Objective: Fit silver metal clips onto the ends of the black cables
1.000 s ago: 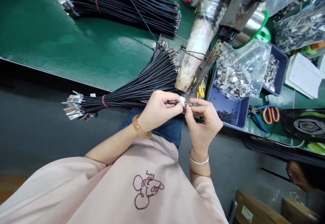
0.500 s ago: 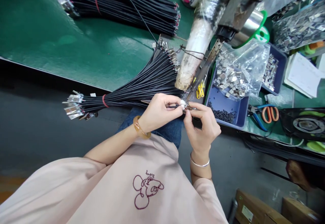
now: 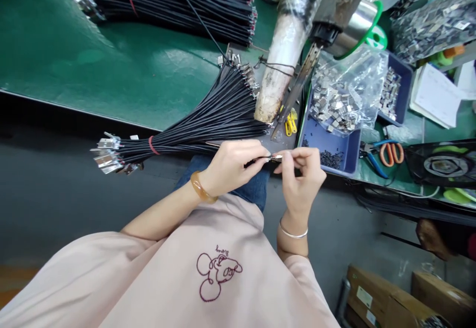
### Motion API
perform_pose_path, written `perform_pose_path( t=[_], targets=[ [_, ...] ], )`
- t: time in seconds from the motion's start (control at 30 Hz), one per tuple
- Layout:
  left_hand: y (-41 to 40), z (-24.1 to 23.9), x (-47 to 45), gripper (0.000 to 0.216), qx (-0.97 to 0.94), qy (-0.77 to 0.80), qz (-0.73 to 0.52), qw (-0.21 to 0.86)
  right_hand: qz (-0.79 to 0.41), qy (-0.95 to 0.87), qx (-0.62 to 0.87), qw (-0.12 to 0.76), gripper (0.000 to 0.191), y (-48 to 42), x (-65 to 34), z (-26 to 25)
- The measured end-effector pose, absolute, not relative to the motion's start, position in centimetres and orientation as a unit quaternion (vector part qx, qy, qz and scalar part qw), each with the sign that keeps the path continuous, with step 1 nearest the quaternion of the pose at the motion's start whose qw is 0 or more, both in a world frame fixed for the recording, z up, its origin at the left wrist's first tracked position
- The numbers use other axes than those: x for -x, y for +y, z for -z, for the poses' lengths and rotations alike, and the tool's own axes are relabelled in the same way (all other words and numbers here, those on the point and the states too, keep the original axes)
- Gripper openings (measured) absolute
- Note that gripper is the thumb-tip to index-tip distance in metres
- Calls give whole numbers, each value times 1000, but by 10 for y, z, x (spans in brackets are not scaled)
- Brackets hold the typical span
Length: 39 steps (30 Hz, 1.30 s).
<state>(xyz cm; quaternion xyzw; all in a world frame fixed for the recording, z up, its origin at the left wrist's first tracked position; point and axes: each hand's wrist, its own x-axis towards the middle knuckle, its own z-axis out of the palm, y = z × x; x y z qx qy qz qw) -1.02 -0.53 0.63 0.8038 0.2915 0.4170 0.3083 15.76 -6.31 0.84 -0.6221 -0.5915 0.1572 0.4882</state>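
Note:
My left hand [image 3: 238, 166] pinches a black cable close to its end, with thumb and forefinger pressed together. At that end sits a small metal connector [image 3: 276, 158], and my right hand [image 3: 302, 174] grips its far side between thumb and fingers. Just behind my hands lies a bundle of black cables [image 3: 201, 119], fanned out on the right and bound by a red band [image 3: 152, 145] near the left. Silvery USB-type plugs [image 3: 106, 154] cap the bundle's left end. Fine detail of the held connector is too small to make out.
A plastic-wrapped tube [image 3: 277, 70] and a thin metal bar [image 3: 297, 90] slope down behind my hands. A blue tray [image 3: 349, 162] holds metal shells and small black pieces. Pliers [image 3: 383, 157] lie right of it. Another cable bundle [image 3: 178, 8] rests farther back.
My right hand has shifted slightly right, and its thumb now presses over the connector. The fingertips of both hands are farther apart, with the connector stretched between them. The view has shifted a little.

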Motion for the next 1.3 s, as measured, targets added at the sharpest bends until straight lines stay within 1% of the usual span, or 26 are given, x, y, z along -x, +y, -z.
perform_pose_path(
  t=[0.03, 0.07, 0.1, 0.2, 0.27, 0.3, 0.33, 0.43, 0.53, 0.6, 0.67, 0.73, 0.77, 0.83, 0.93, 1.0, 1.13, 1.3],
  targets=[
    [-6, -6, 10, 12, -801, 290, -422, 311, -174, -591, 615, 493, 7, -62, -156, -5],
    [-6, -6, 11, 10, -790, 292, -422, 337, -192, -586, 606, 503, 8, -61, -155, -2],
    [-6, -6, 12, 9, -770, 295, -414, 384, -213, -579, 596, 514, 8, -60, -154, 2],
    [-3, -9, 17, 7, -667, 298, -354, 583, -272, -565, 563, 538, 7, -58, -152, 12],
    [-1, -11, 20, 3, -598, 298, -317, 673, -239, -587, 550, 543, 5, -58, -151, 16],
    [-1, -12, 20, 3, -573, 300, -312, 696, -200, -606, 545, 544, 6, -58, -151, 17],
    [-1, -12, 20, 7, -556, 306, -313, 707, -155, -627, 538, 541, 7, -59, -151, 18],
    [-3, -10, 16, 14, -538, 327, -336, 700, -58, -669, 528, 520, 7, -59, -152, 18],
    [-5, -5, 13, 10, -548, 342, -362, 673, -27, -674, 551, 492, 1, -58, -153, 17],
    [-5, -2, 12, 6, -558, 334, -367, 665, -15, -675, 561, 479, 2, -57, -155, 15],
    [-5, 2, 12, 10, -567, 323, -369, 662, 5, -669, 558, 492, 4, -59, -155, 10],
    [-4, 5, 13, 16, -573, 317, -369, 660, 23, -653, 549, 521, 9, -65, -154, 3],
    [-4, 7, 13, 19, -575, 316, -368, 659, 21, -649, 545, 530, 11, -69, -152, -1],
    [-5, 8, 12, 24, -583, 316, -363, 654, -6, -661, 541, 519, 11, -80, -147, -12],
    [-5, 8, 12, 27, -596, 327, -353, 643, -72, -695, 549, 458, 9, -90, -138, -25],
    [-5, 6, 13, 28, -604, 331, -346, 637, -94, -699, 573, 417, 11, -90, -136, -29],
    [-3, 6, 14, 28, -617, 327, -336, 632, -132, -682, 626, 355, 15, -77, -142, -21],
    [0, 10, 14, 27, -631, 335, -330, 617, -170, -688, 619, 340, 13, -66, -147, -9]
  ],
)
